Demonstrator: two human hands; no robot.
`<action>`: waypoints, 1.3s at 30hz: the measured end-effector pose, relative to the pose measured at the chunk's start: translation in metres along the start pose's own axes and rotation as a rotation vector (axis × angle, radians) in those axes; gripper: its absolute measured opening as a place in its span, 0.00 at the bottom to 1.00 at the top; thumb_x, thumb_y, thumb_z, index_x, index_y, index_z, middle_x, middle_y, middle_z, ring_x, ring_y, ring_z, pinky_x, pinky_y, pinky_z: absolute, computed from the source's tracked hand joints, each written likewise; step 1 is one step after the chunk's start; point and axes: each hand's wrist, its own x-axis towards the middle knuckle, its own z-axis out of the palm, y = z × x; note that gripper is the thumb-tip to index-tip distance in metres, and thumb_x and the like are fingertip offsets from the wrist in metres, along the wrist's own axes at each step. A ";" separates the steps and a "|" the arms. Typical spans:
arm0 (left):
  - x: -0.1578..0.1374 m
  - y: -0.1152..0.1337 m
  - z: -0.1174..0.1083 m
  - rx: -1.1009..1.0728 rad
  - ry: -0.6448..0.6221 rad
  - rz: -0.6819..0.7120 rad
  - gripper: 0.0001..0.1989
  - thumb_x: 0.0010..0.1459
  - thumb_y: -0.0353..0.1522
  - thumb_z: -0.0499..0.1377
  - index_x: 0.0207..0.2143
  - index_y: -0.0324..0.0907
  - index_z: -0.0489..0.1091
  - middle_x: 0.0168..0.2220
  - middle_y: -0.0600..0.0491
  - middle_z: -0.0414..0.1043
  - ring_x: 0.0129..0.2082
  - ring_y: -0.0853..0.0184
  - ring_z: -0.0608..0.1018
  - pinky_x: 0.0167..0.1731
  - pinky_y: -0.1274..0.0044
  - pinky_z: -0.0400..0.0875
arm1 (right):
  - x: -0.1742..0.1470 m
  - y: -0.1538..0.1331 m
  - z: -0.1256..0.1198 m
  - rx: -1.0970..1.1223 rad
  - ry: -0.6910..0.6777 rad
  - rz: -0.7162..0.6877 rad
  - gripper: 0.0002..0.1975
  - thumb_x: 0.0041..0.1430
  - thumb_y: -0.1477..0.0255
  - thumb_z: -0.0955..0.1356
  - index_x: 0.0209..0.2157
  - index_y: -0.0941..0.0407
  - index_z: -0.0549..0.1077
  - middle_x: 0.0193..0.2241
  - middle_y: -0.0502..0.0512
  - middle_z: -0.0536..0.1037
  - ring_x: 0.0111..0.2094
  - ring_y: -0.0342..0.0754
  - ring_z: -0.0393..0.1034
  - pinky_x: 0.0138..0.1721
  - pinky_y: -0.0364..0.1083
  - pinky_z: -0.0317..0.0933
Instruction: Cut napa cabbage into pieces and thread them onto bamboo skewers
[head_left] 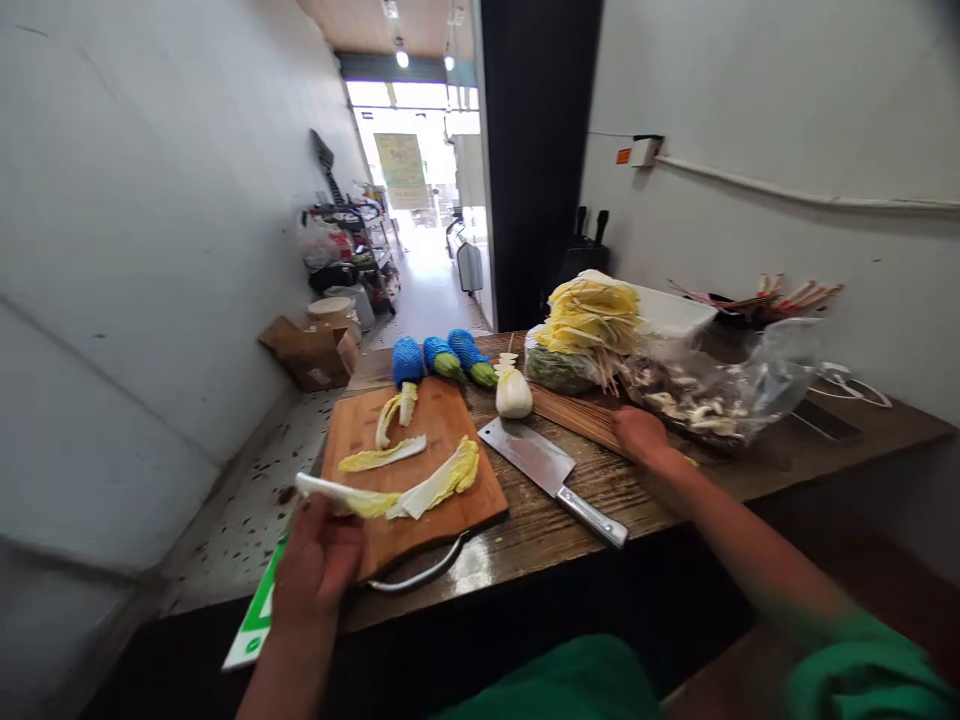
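My left hand [319,550] pinches the white end of a napa cabbage leaf strip [349,497] over the left edge of a wooden cutting board [450,505]. More cabbage leaf pieces [442,480] lie on the board. My right hand [640,436] is closed at the near end of a bundle of bamboo skewers [574,415]; its fingertips are partly hidden. Between the hands a cleaver [531,455] lies flat, its handle toward me. Beyond its blade sits a trimmed cabbage heart [514,394].
Several blue-netted green vegetables [442,357] lie behind the board. A pile of yellow cabbage leaves [592,315] stands at the back, beside mushrooms [701,412] in a clear plastic bag. A phone [825,420] and white cable [855,380] lie at right. The board's metal handle [420,578] faces me.
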 end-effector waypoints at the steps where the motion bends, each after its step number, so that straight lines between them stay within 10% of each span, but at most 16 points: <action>1: -0.002 0.000 0.000 -0.009 -0.006 0.009 0.10 0.55 0.22 0.53 0.28 0.43 0.70 0.27 0.60 0.75 0.28 0.76 0.76 0.36 0.82 0.73 | 0.001 -0.001 0.001 -0.007 -0.001 -0.008 0.14 0.56 0.81 0.59 0.36 0.65 0.75 0.38 0.67 0.76 0.40 0.52 0.71 0.33 0.42 0.58; 11: -0.041 0.010 -0.018 0.085 -0.128 0.036 0.10 0.44 0.22 0.62 0.31 0.40 0.70 0.32 0.54 0.75 0.36 0.66 0.77 0.37 0.75 0.74 | -0.071 0.005 -0.021 -0.024 0.062 0.049 0.14 0.55 0.78 0.59 0.39 0.63 0.72 0.27 0.63 0.77 0.29 0.54 0.72 0.25 0.45 0.56; 14: -0.057 0.011 -0.024 0.167 -0.109 0.091 0.12 0.41 0.23 0.64 0.30 0.41 0.69 0.30 0.57 0.74 0.34 0.68 0.76 0.37 0.75 0.73 | -0.125 -0.011 -0.017 0.254 0.288 0.035 0.16 0.54 0.72 0.60 0.45 0.57 0.69 0.27 0.57 0.76 0.26 0.51 0.70 0.28 0.45 0.59; 18: -0.073 0.006 -0.022 0.218 -0.109 0.080 0.10 0.42 0.27 0.65 0.30 0.42 0.69 0.31 0.57 0.74 0.36 0.68 0.75 0.39 0.72 0.72 | -0.182 -0.071 0.003 0.876 0.145 -0.185 0.15 0.61 0.64 0.56 0.38 0.53 0.69 0.17 0.49 0.68 0.18 0.46 0.63 0.20 0.43 0.58; 23: -0.075 0.007 -0.029 0.735 -0.098 0.640 0.06 0.45 0.31 0.64 0.30 0.46 0.73 0.36 0.55 0.72 0.40 0.66 0.72 0.39 0.75 0.68 | -0.204 -0.133 0.028 1.196 -0.087 -0.507 0.18 0.64 0.65 0.54 0.53 0.54 0.59 0.26 0.50 0.71 0.18 0.42 0.64 0.21 0.42 0.63; 27: -0.073 0.016 -0.040 1.220 -0.285 0.898 0.09 0.49 0.30 0.61 0.34 0.49 0.76 0.34 0.54 0.74 0.36 0.66 0.74 0.39 0.76 0.67 | -0.196 -0.133 0.035 1.052 0.072 -0.551 0.15 0.63 0.70 0.55 0.49 0.55 0.62 0.36 0.57 0.73 0.30 0.45 0.70 0.32 0.45 0.67; 39: -0.089 0.001 -0.044 0.723 -0.140 0.015 0.16 0.43 0.32 0.65 0.38 0.37 0.74 0.35 0.47 0.77 0.35 0.61 0.78 0.37 0.71 0.73 | -0.201 -0.131 0.041 0.967 0.129 -0.711 0.18 0.62 0.77 0.54 0.50 0.55 0.65 0.40 0.60 0.71 0.40 0.47 0.70 0.40 0.45 0.67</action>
